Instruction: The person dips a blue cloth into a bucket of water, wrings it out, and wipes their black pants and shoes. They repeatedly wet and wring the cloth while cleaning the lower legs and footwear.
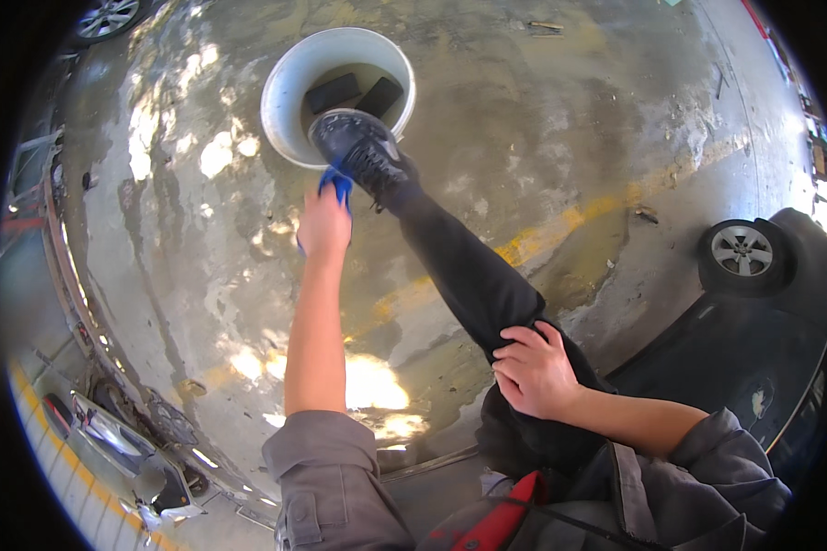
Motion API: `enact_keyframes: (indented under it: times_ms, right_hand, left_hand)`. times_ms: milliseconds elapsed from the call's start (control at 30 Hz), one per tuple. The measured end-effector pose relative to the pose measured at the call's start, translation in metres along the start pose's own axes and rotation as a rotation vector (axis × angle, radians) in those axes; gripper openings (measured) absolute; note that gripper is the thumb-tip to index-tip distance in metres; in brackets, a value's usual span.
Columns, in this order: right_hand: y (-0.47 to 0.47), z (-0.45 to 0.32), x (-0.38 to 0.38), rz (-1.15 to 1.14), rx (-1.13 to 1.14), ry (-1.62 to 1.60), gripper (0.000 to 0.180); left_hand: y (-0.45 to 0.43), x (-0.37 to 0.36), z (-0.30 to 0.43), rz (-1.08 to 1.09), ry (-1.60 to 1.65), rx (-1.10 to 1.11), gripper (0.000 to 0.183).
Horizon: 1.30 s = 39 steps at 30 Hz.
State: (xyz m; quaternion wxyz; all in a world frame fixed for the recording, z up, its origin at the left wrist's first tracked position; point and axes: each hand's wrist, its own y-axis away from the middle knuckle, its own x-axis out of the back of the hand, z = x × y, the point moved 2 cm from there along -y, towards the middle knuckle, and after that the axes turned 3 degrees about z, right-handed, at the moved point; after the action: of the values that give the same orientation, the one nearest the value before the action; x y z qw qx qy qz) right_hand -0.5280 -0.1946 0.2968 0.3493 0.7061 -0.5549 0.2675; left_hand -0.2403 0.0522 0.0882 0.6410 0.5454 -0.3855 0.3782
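Note:
My left hand (pixel 326 224) grips a blue cloth (pixel 341 184), pressed to the side of a black lace-up shoe (pixel 369 151). The hand is a little blurred, and much of the cloth is hidden in it. That shoe is on my outstretched leg in black trousers (pixel 468 268), over the near rim of a round white bucket (pixel 284 110). Two dark rectangular blocks (pixel 333 93) lie in the bottom of the bucket, in what looks like murky liquid. My right hand (pixel 537 370) rests on the leg near the knee, fingers spread, holding nothing.
Stained concrete floor (pixel 496 124) with a worn yellow line (pixel 544 237) surrounds the bucket. A dark car (pixel 717 351) stands close at the right. Another car's wheel (pixel 109 17) shows at top left. A two-wheeler (pixel 120 448) is at lower left. Small debris (pixel 546 27) lies beyond the bucket.

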Motion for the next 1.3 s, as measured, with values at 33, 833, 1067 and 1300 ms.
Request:
enact_keyframes:
  times_ms: [33, 833, 1067, 1300]
  right_hand:
    - [0.0, -0.002, -0.005, 0.016, 0.014, -0.002, 0.003]
    - [0.092, -0.008, 0.151, 0.159, -0.151, -0.165, 0.021]
    - [0.093, 0.156, 0.177, -0.45, -0.338, 0.18, 0.032]
    - [0.037, 0.08, 0.224, -0.181, -0.349, -0.126, 0.031]
  left_hand:
    - [0.019, -0.024, -0.048, -0.239, -0.12, 0.124, 0.033]
    - [0.704, 0.02, -0.031, 0.346, 0.948, 0.881, 0.051]
    - [0.657, 0.129, 0.005, 0.497, 1.738, 1.052, 0.055]
    - [0.526, 0.256, 0.024, 0.248, 2.304, 0.605, 0.068]
